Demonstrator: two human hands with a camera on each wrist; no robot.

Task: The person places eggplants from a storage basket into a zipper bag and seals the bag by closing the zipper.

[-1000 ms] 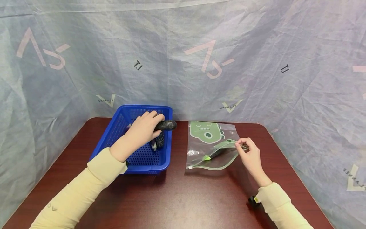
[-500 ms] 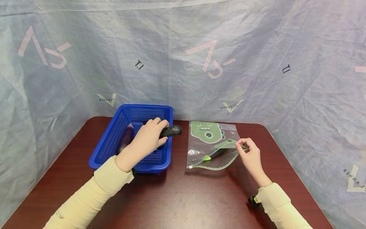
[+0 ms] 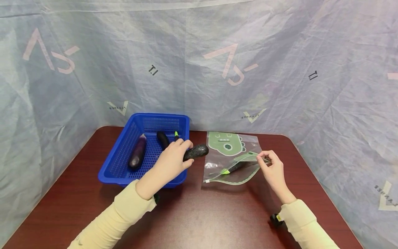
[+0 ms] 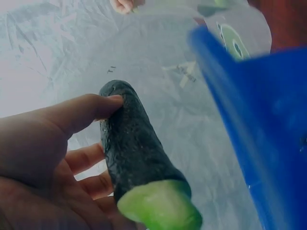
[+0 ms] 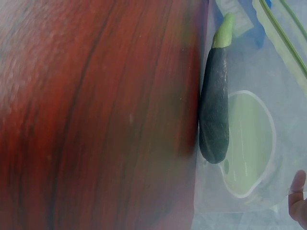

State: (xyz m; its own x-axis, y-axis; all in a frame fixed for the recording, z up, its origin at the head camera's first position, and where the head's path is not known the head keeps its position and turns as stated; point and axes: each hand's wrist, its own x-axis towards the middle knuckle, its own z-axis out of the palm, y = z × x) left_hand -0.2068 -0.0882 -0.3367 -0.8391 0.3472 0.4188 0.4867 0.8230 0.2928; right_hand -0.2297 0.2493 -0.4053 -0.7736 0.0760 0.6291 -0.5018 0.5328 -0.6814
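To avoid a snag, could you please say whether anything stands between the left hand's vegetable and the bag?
Nothing visible stands between the held vegetable and the open bag; another vegetable already lies inside it.

A reddish-brown, wood-grained counter (image 3: 211, 218) with rounded far corners stands before a wrinkled grey-blue cloth (image 3: 118, 34) that rises behind and along both sides, printed with pink strokes (image 3: 230, 61), small black lettering (image 3: 153, 70) and pale V shapes (image 3: 258, 116).

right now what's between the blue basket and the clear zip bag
In the head view, fingertips of the left hand and the dark vegetable it holds reach across the gap; otherwise bare brown tabletop shows there.
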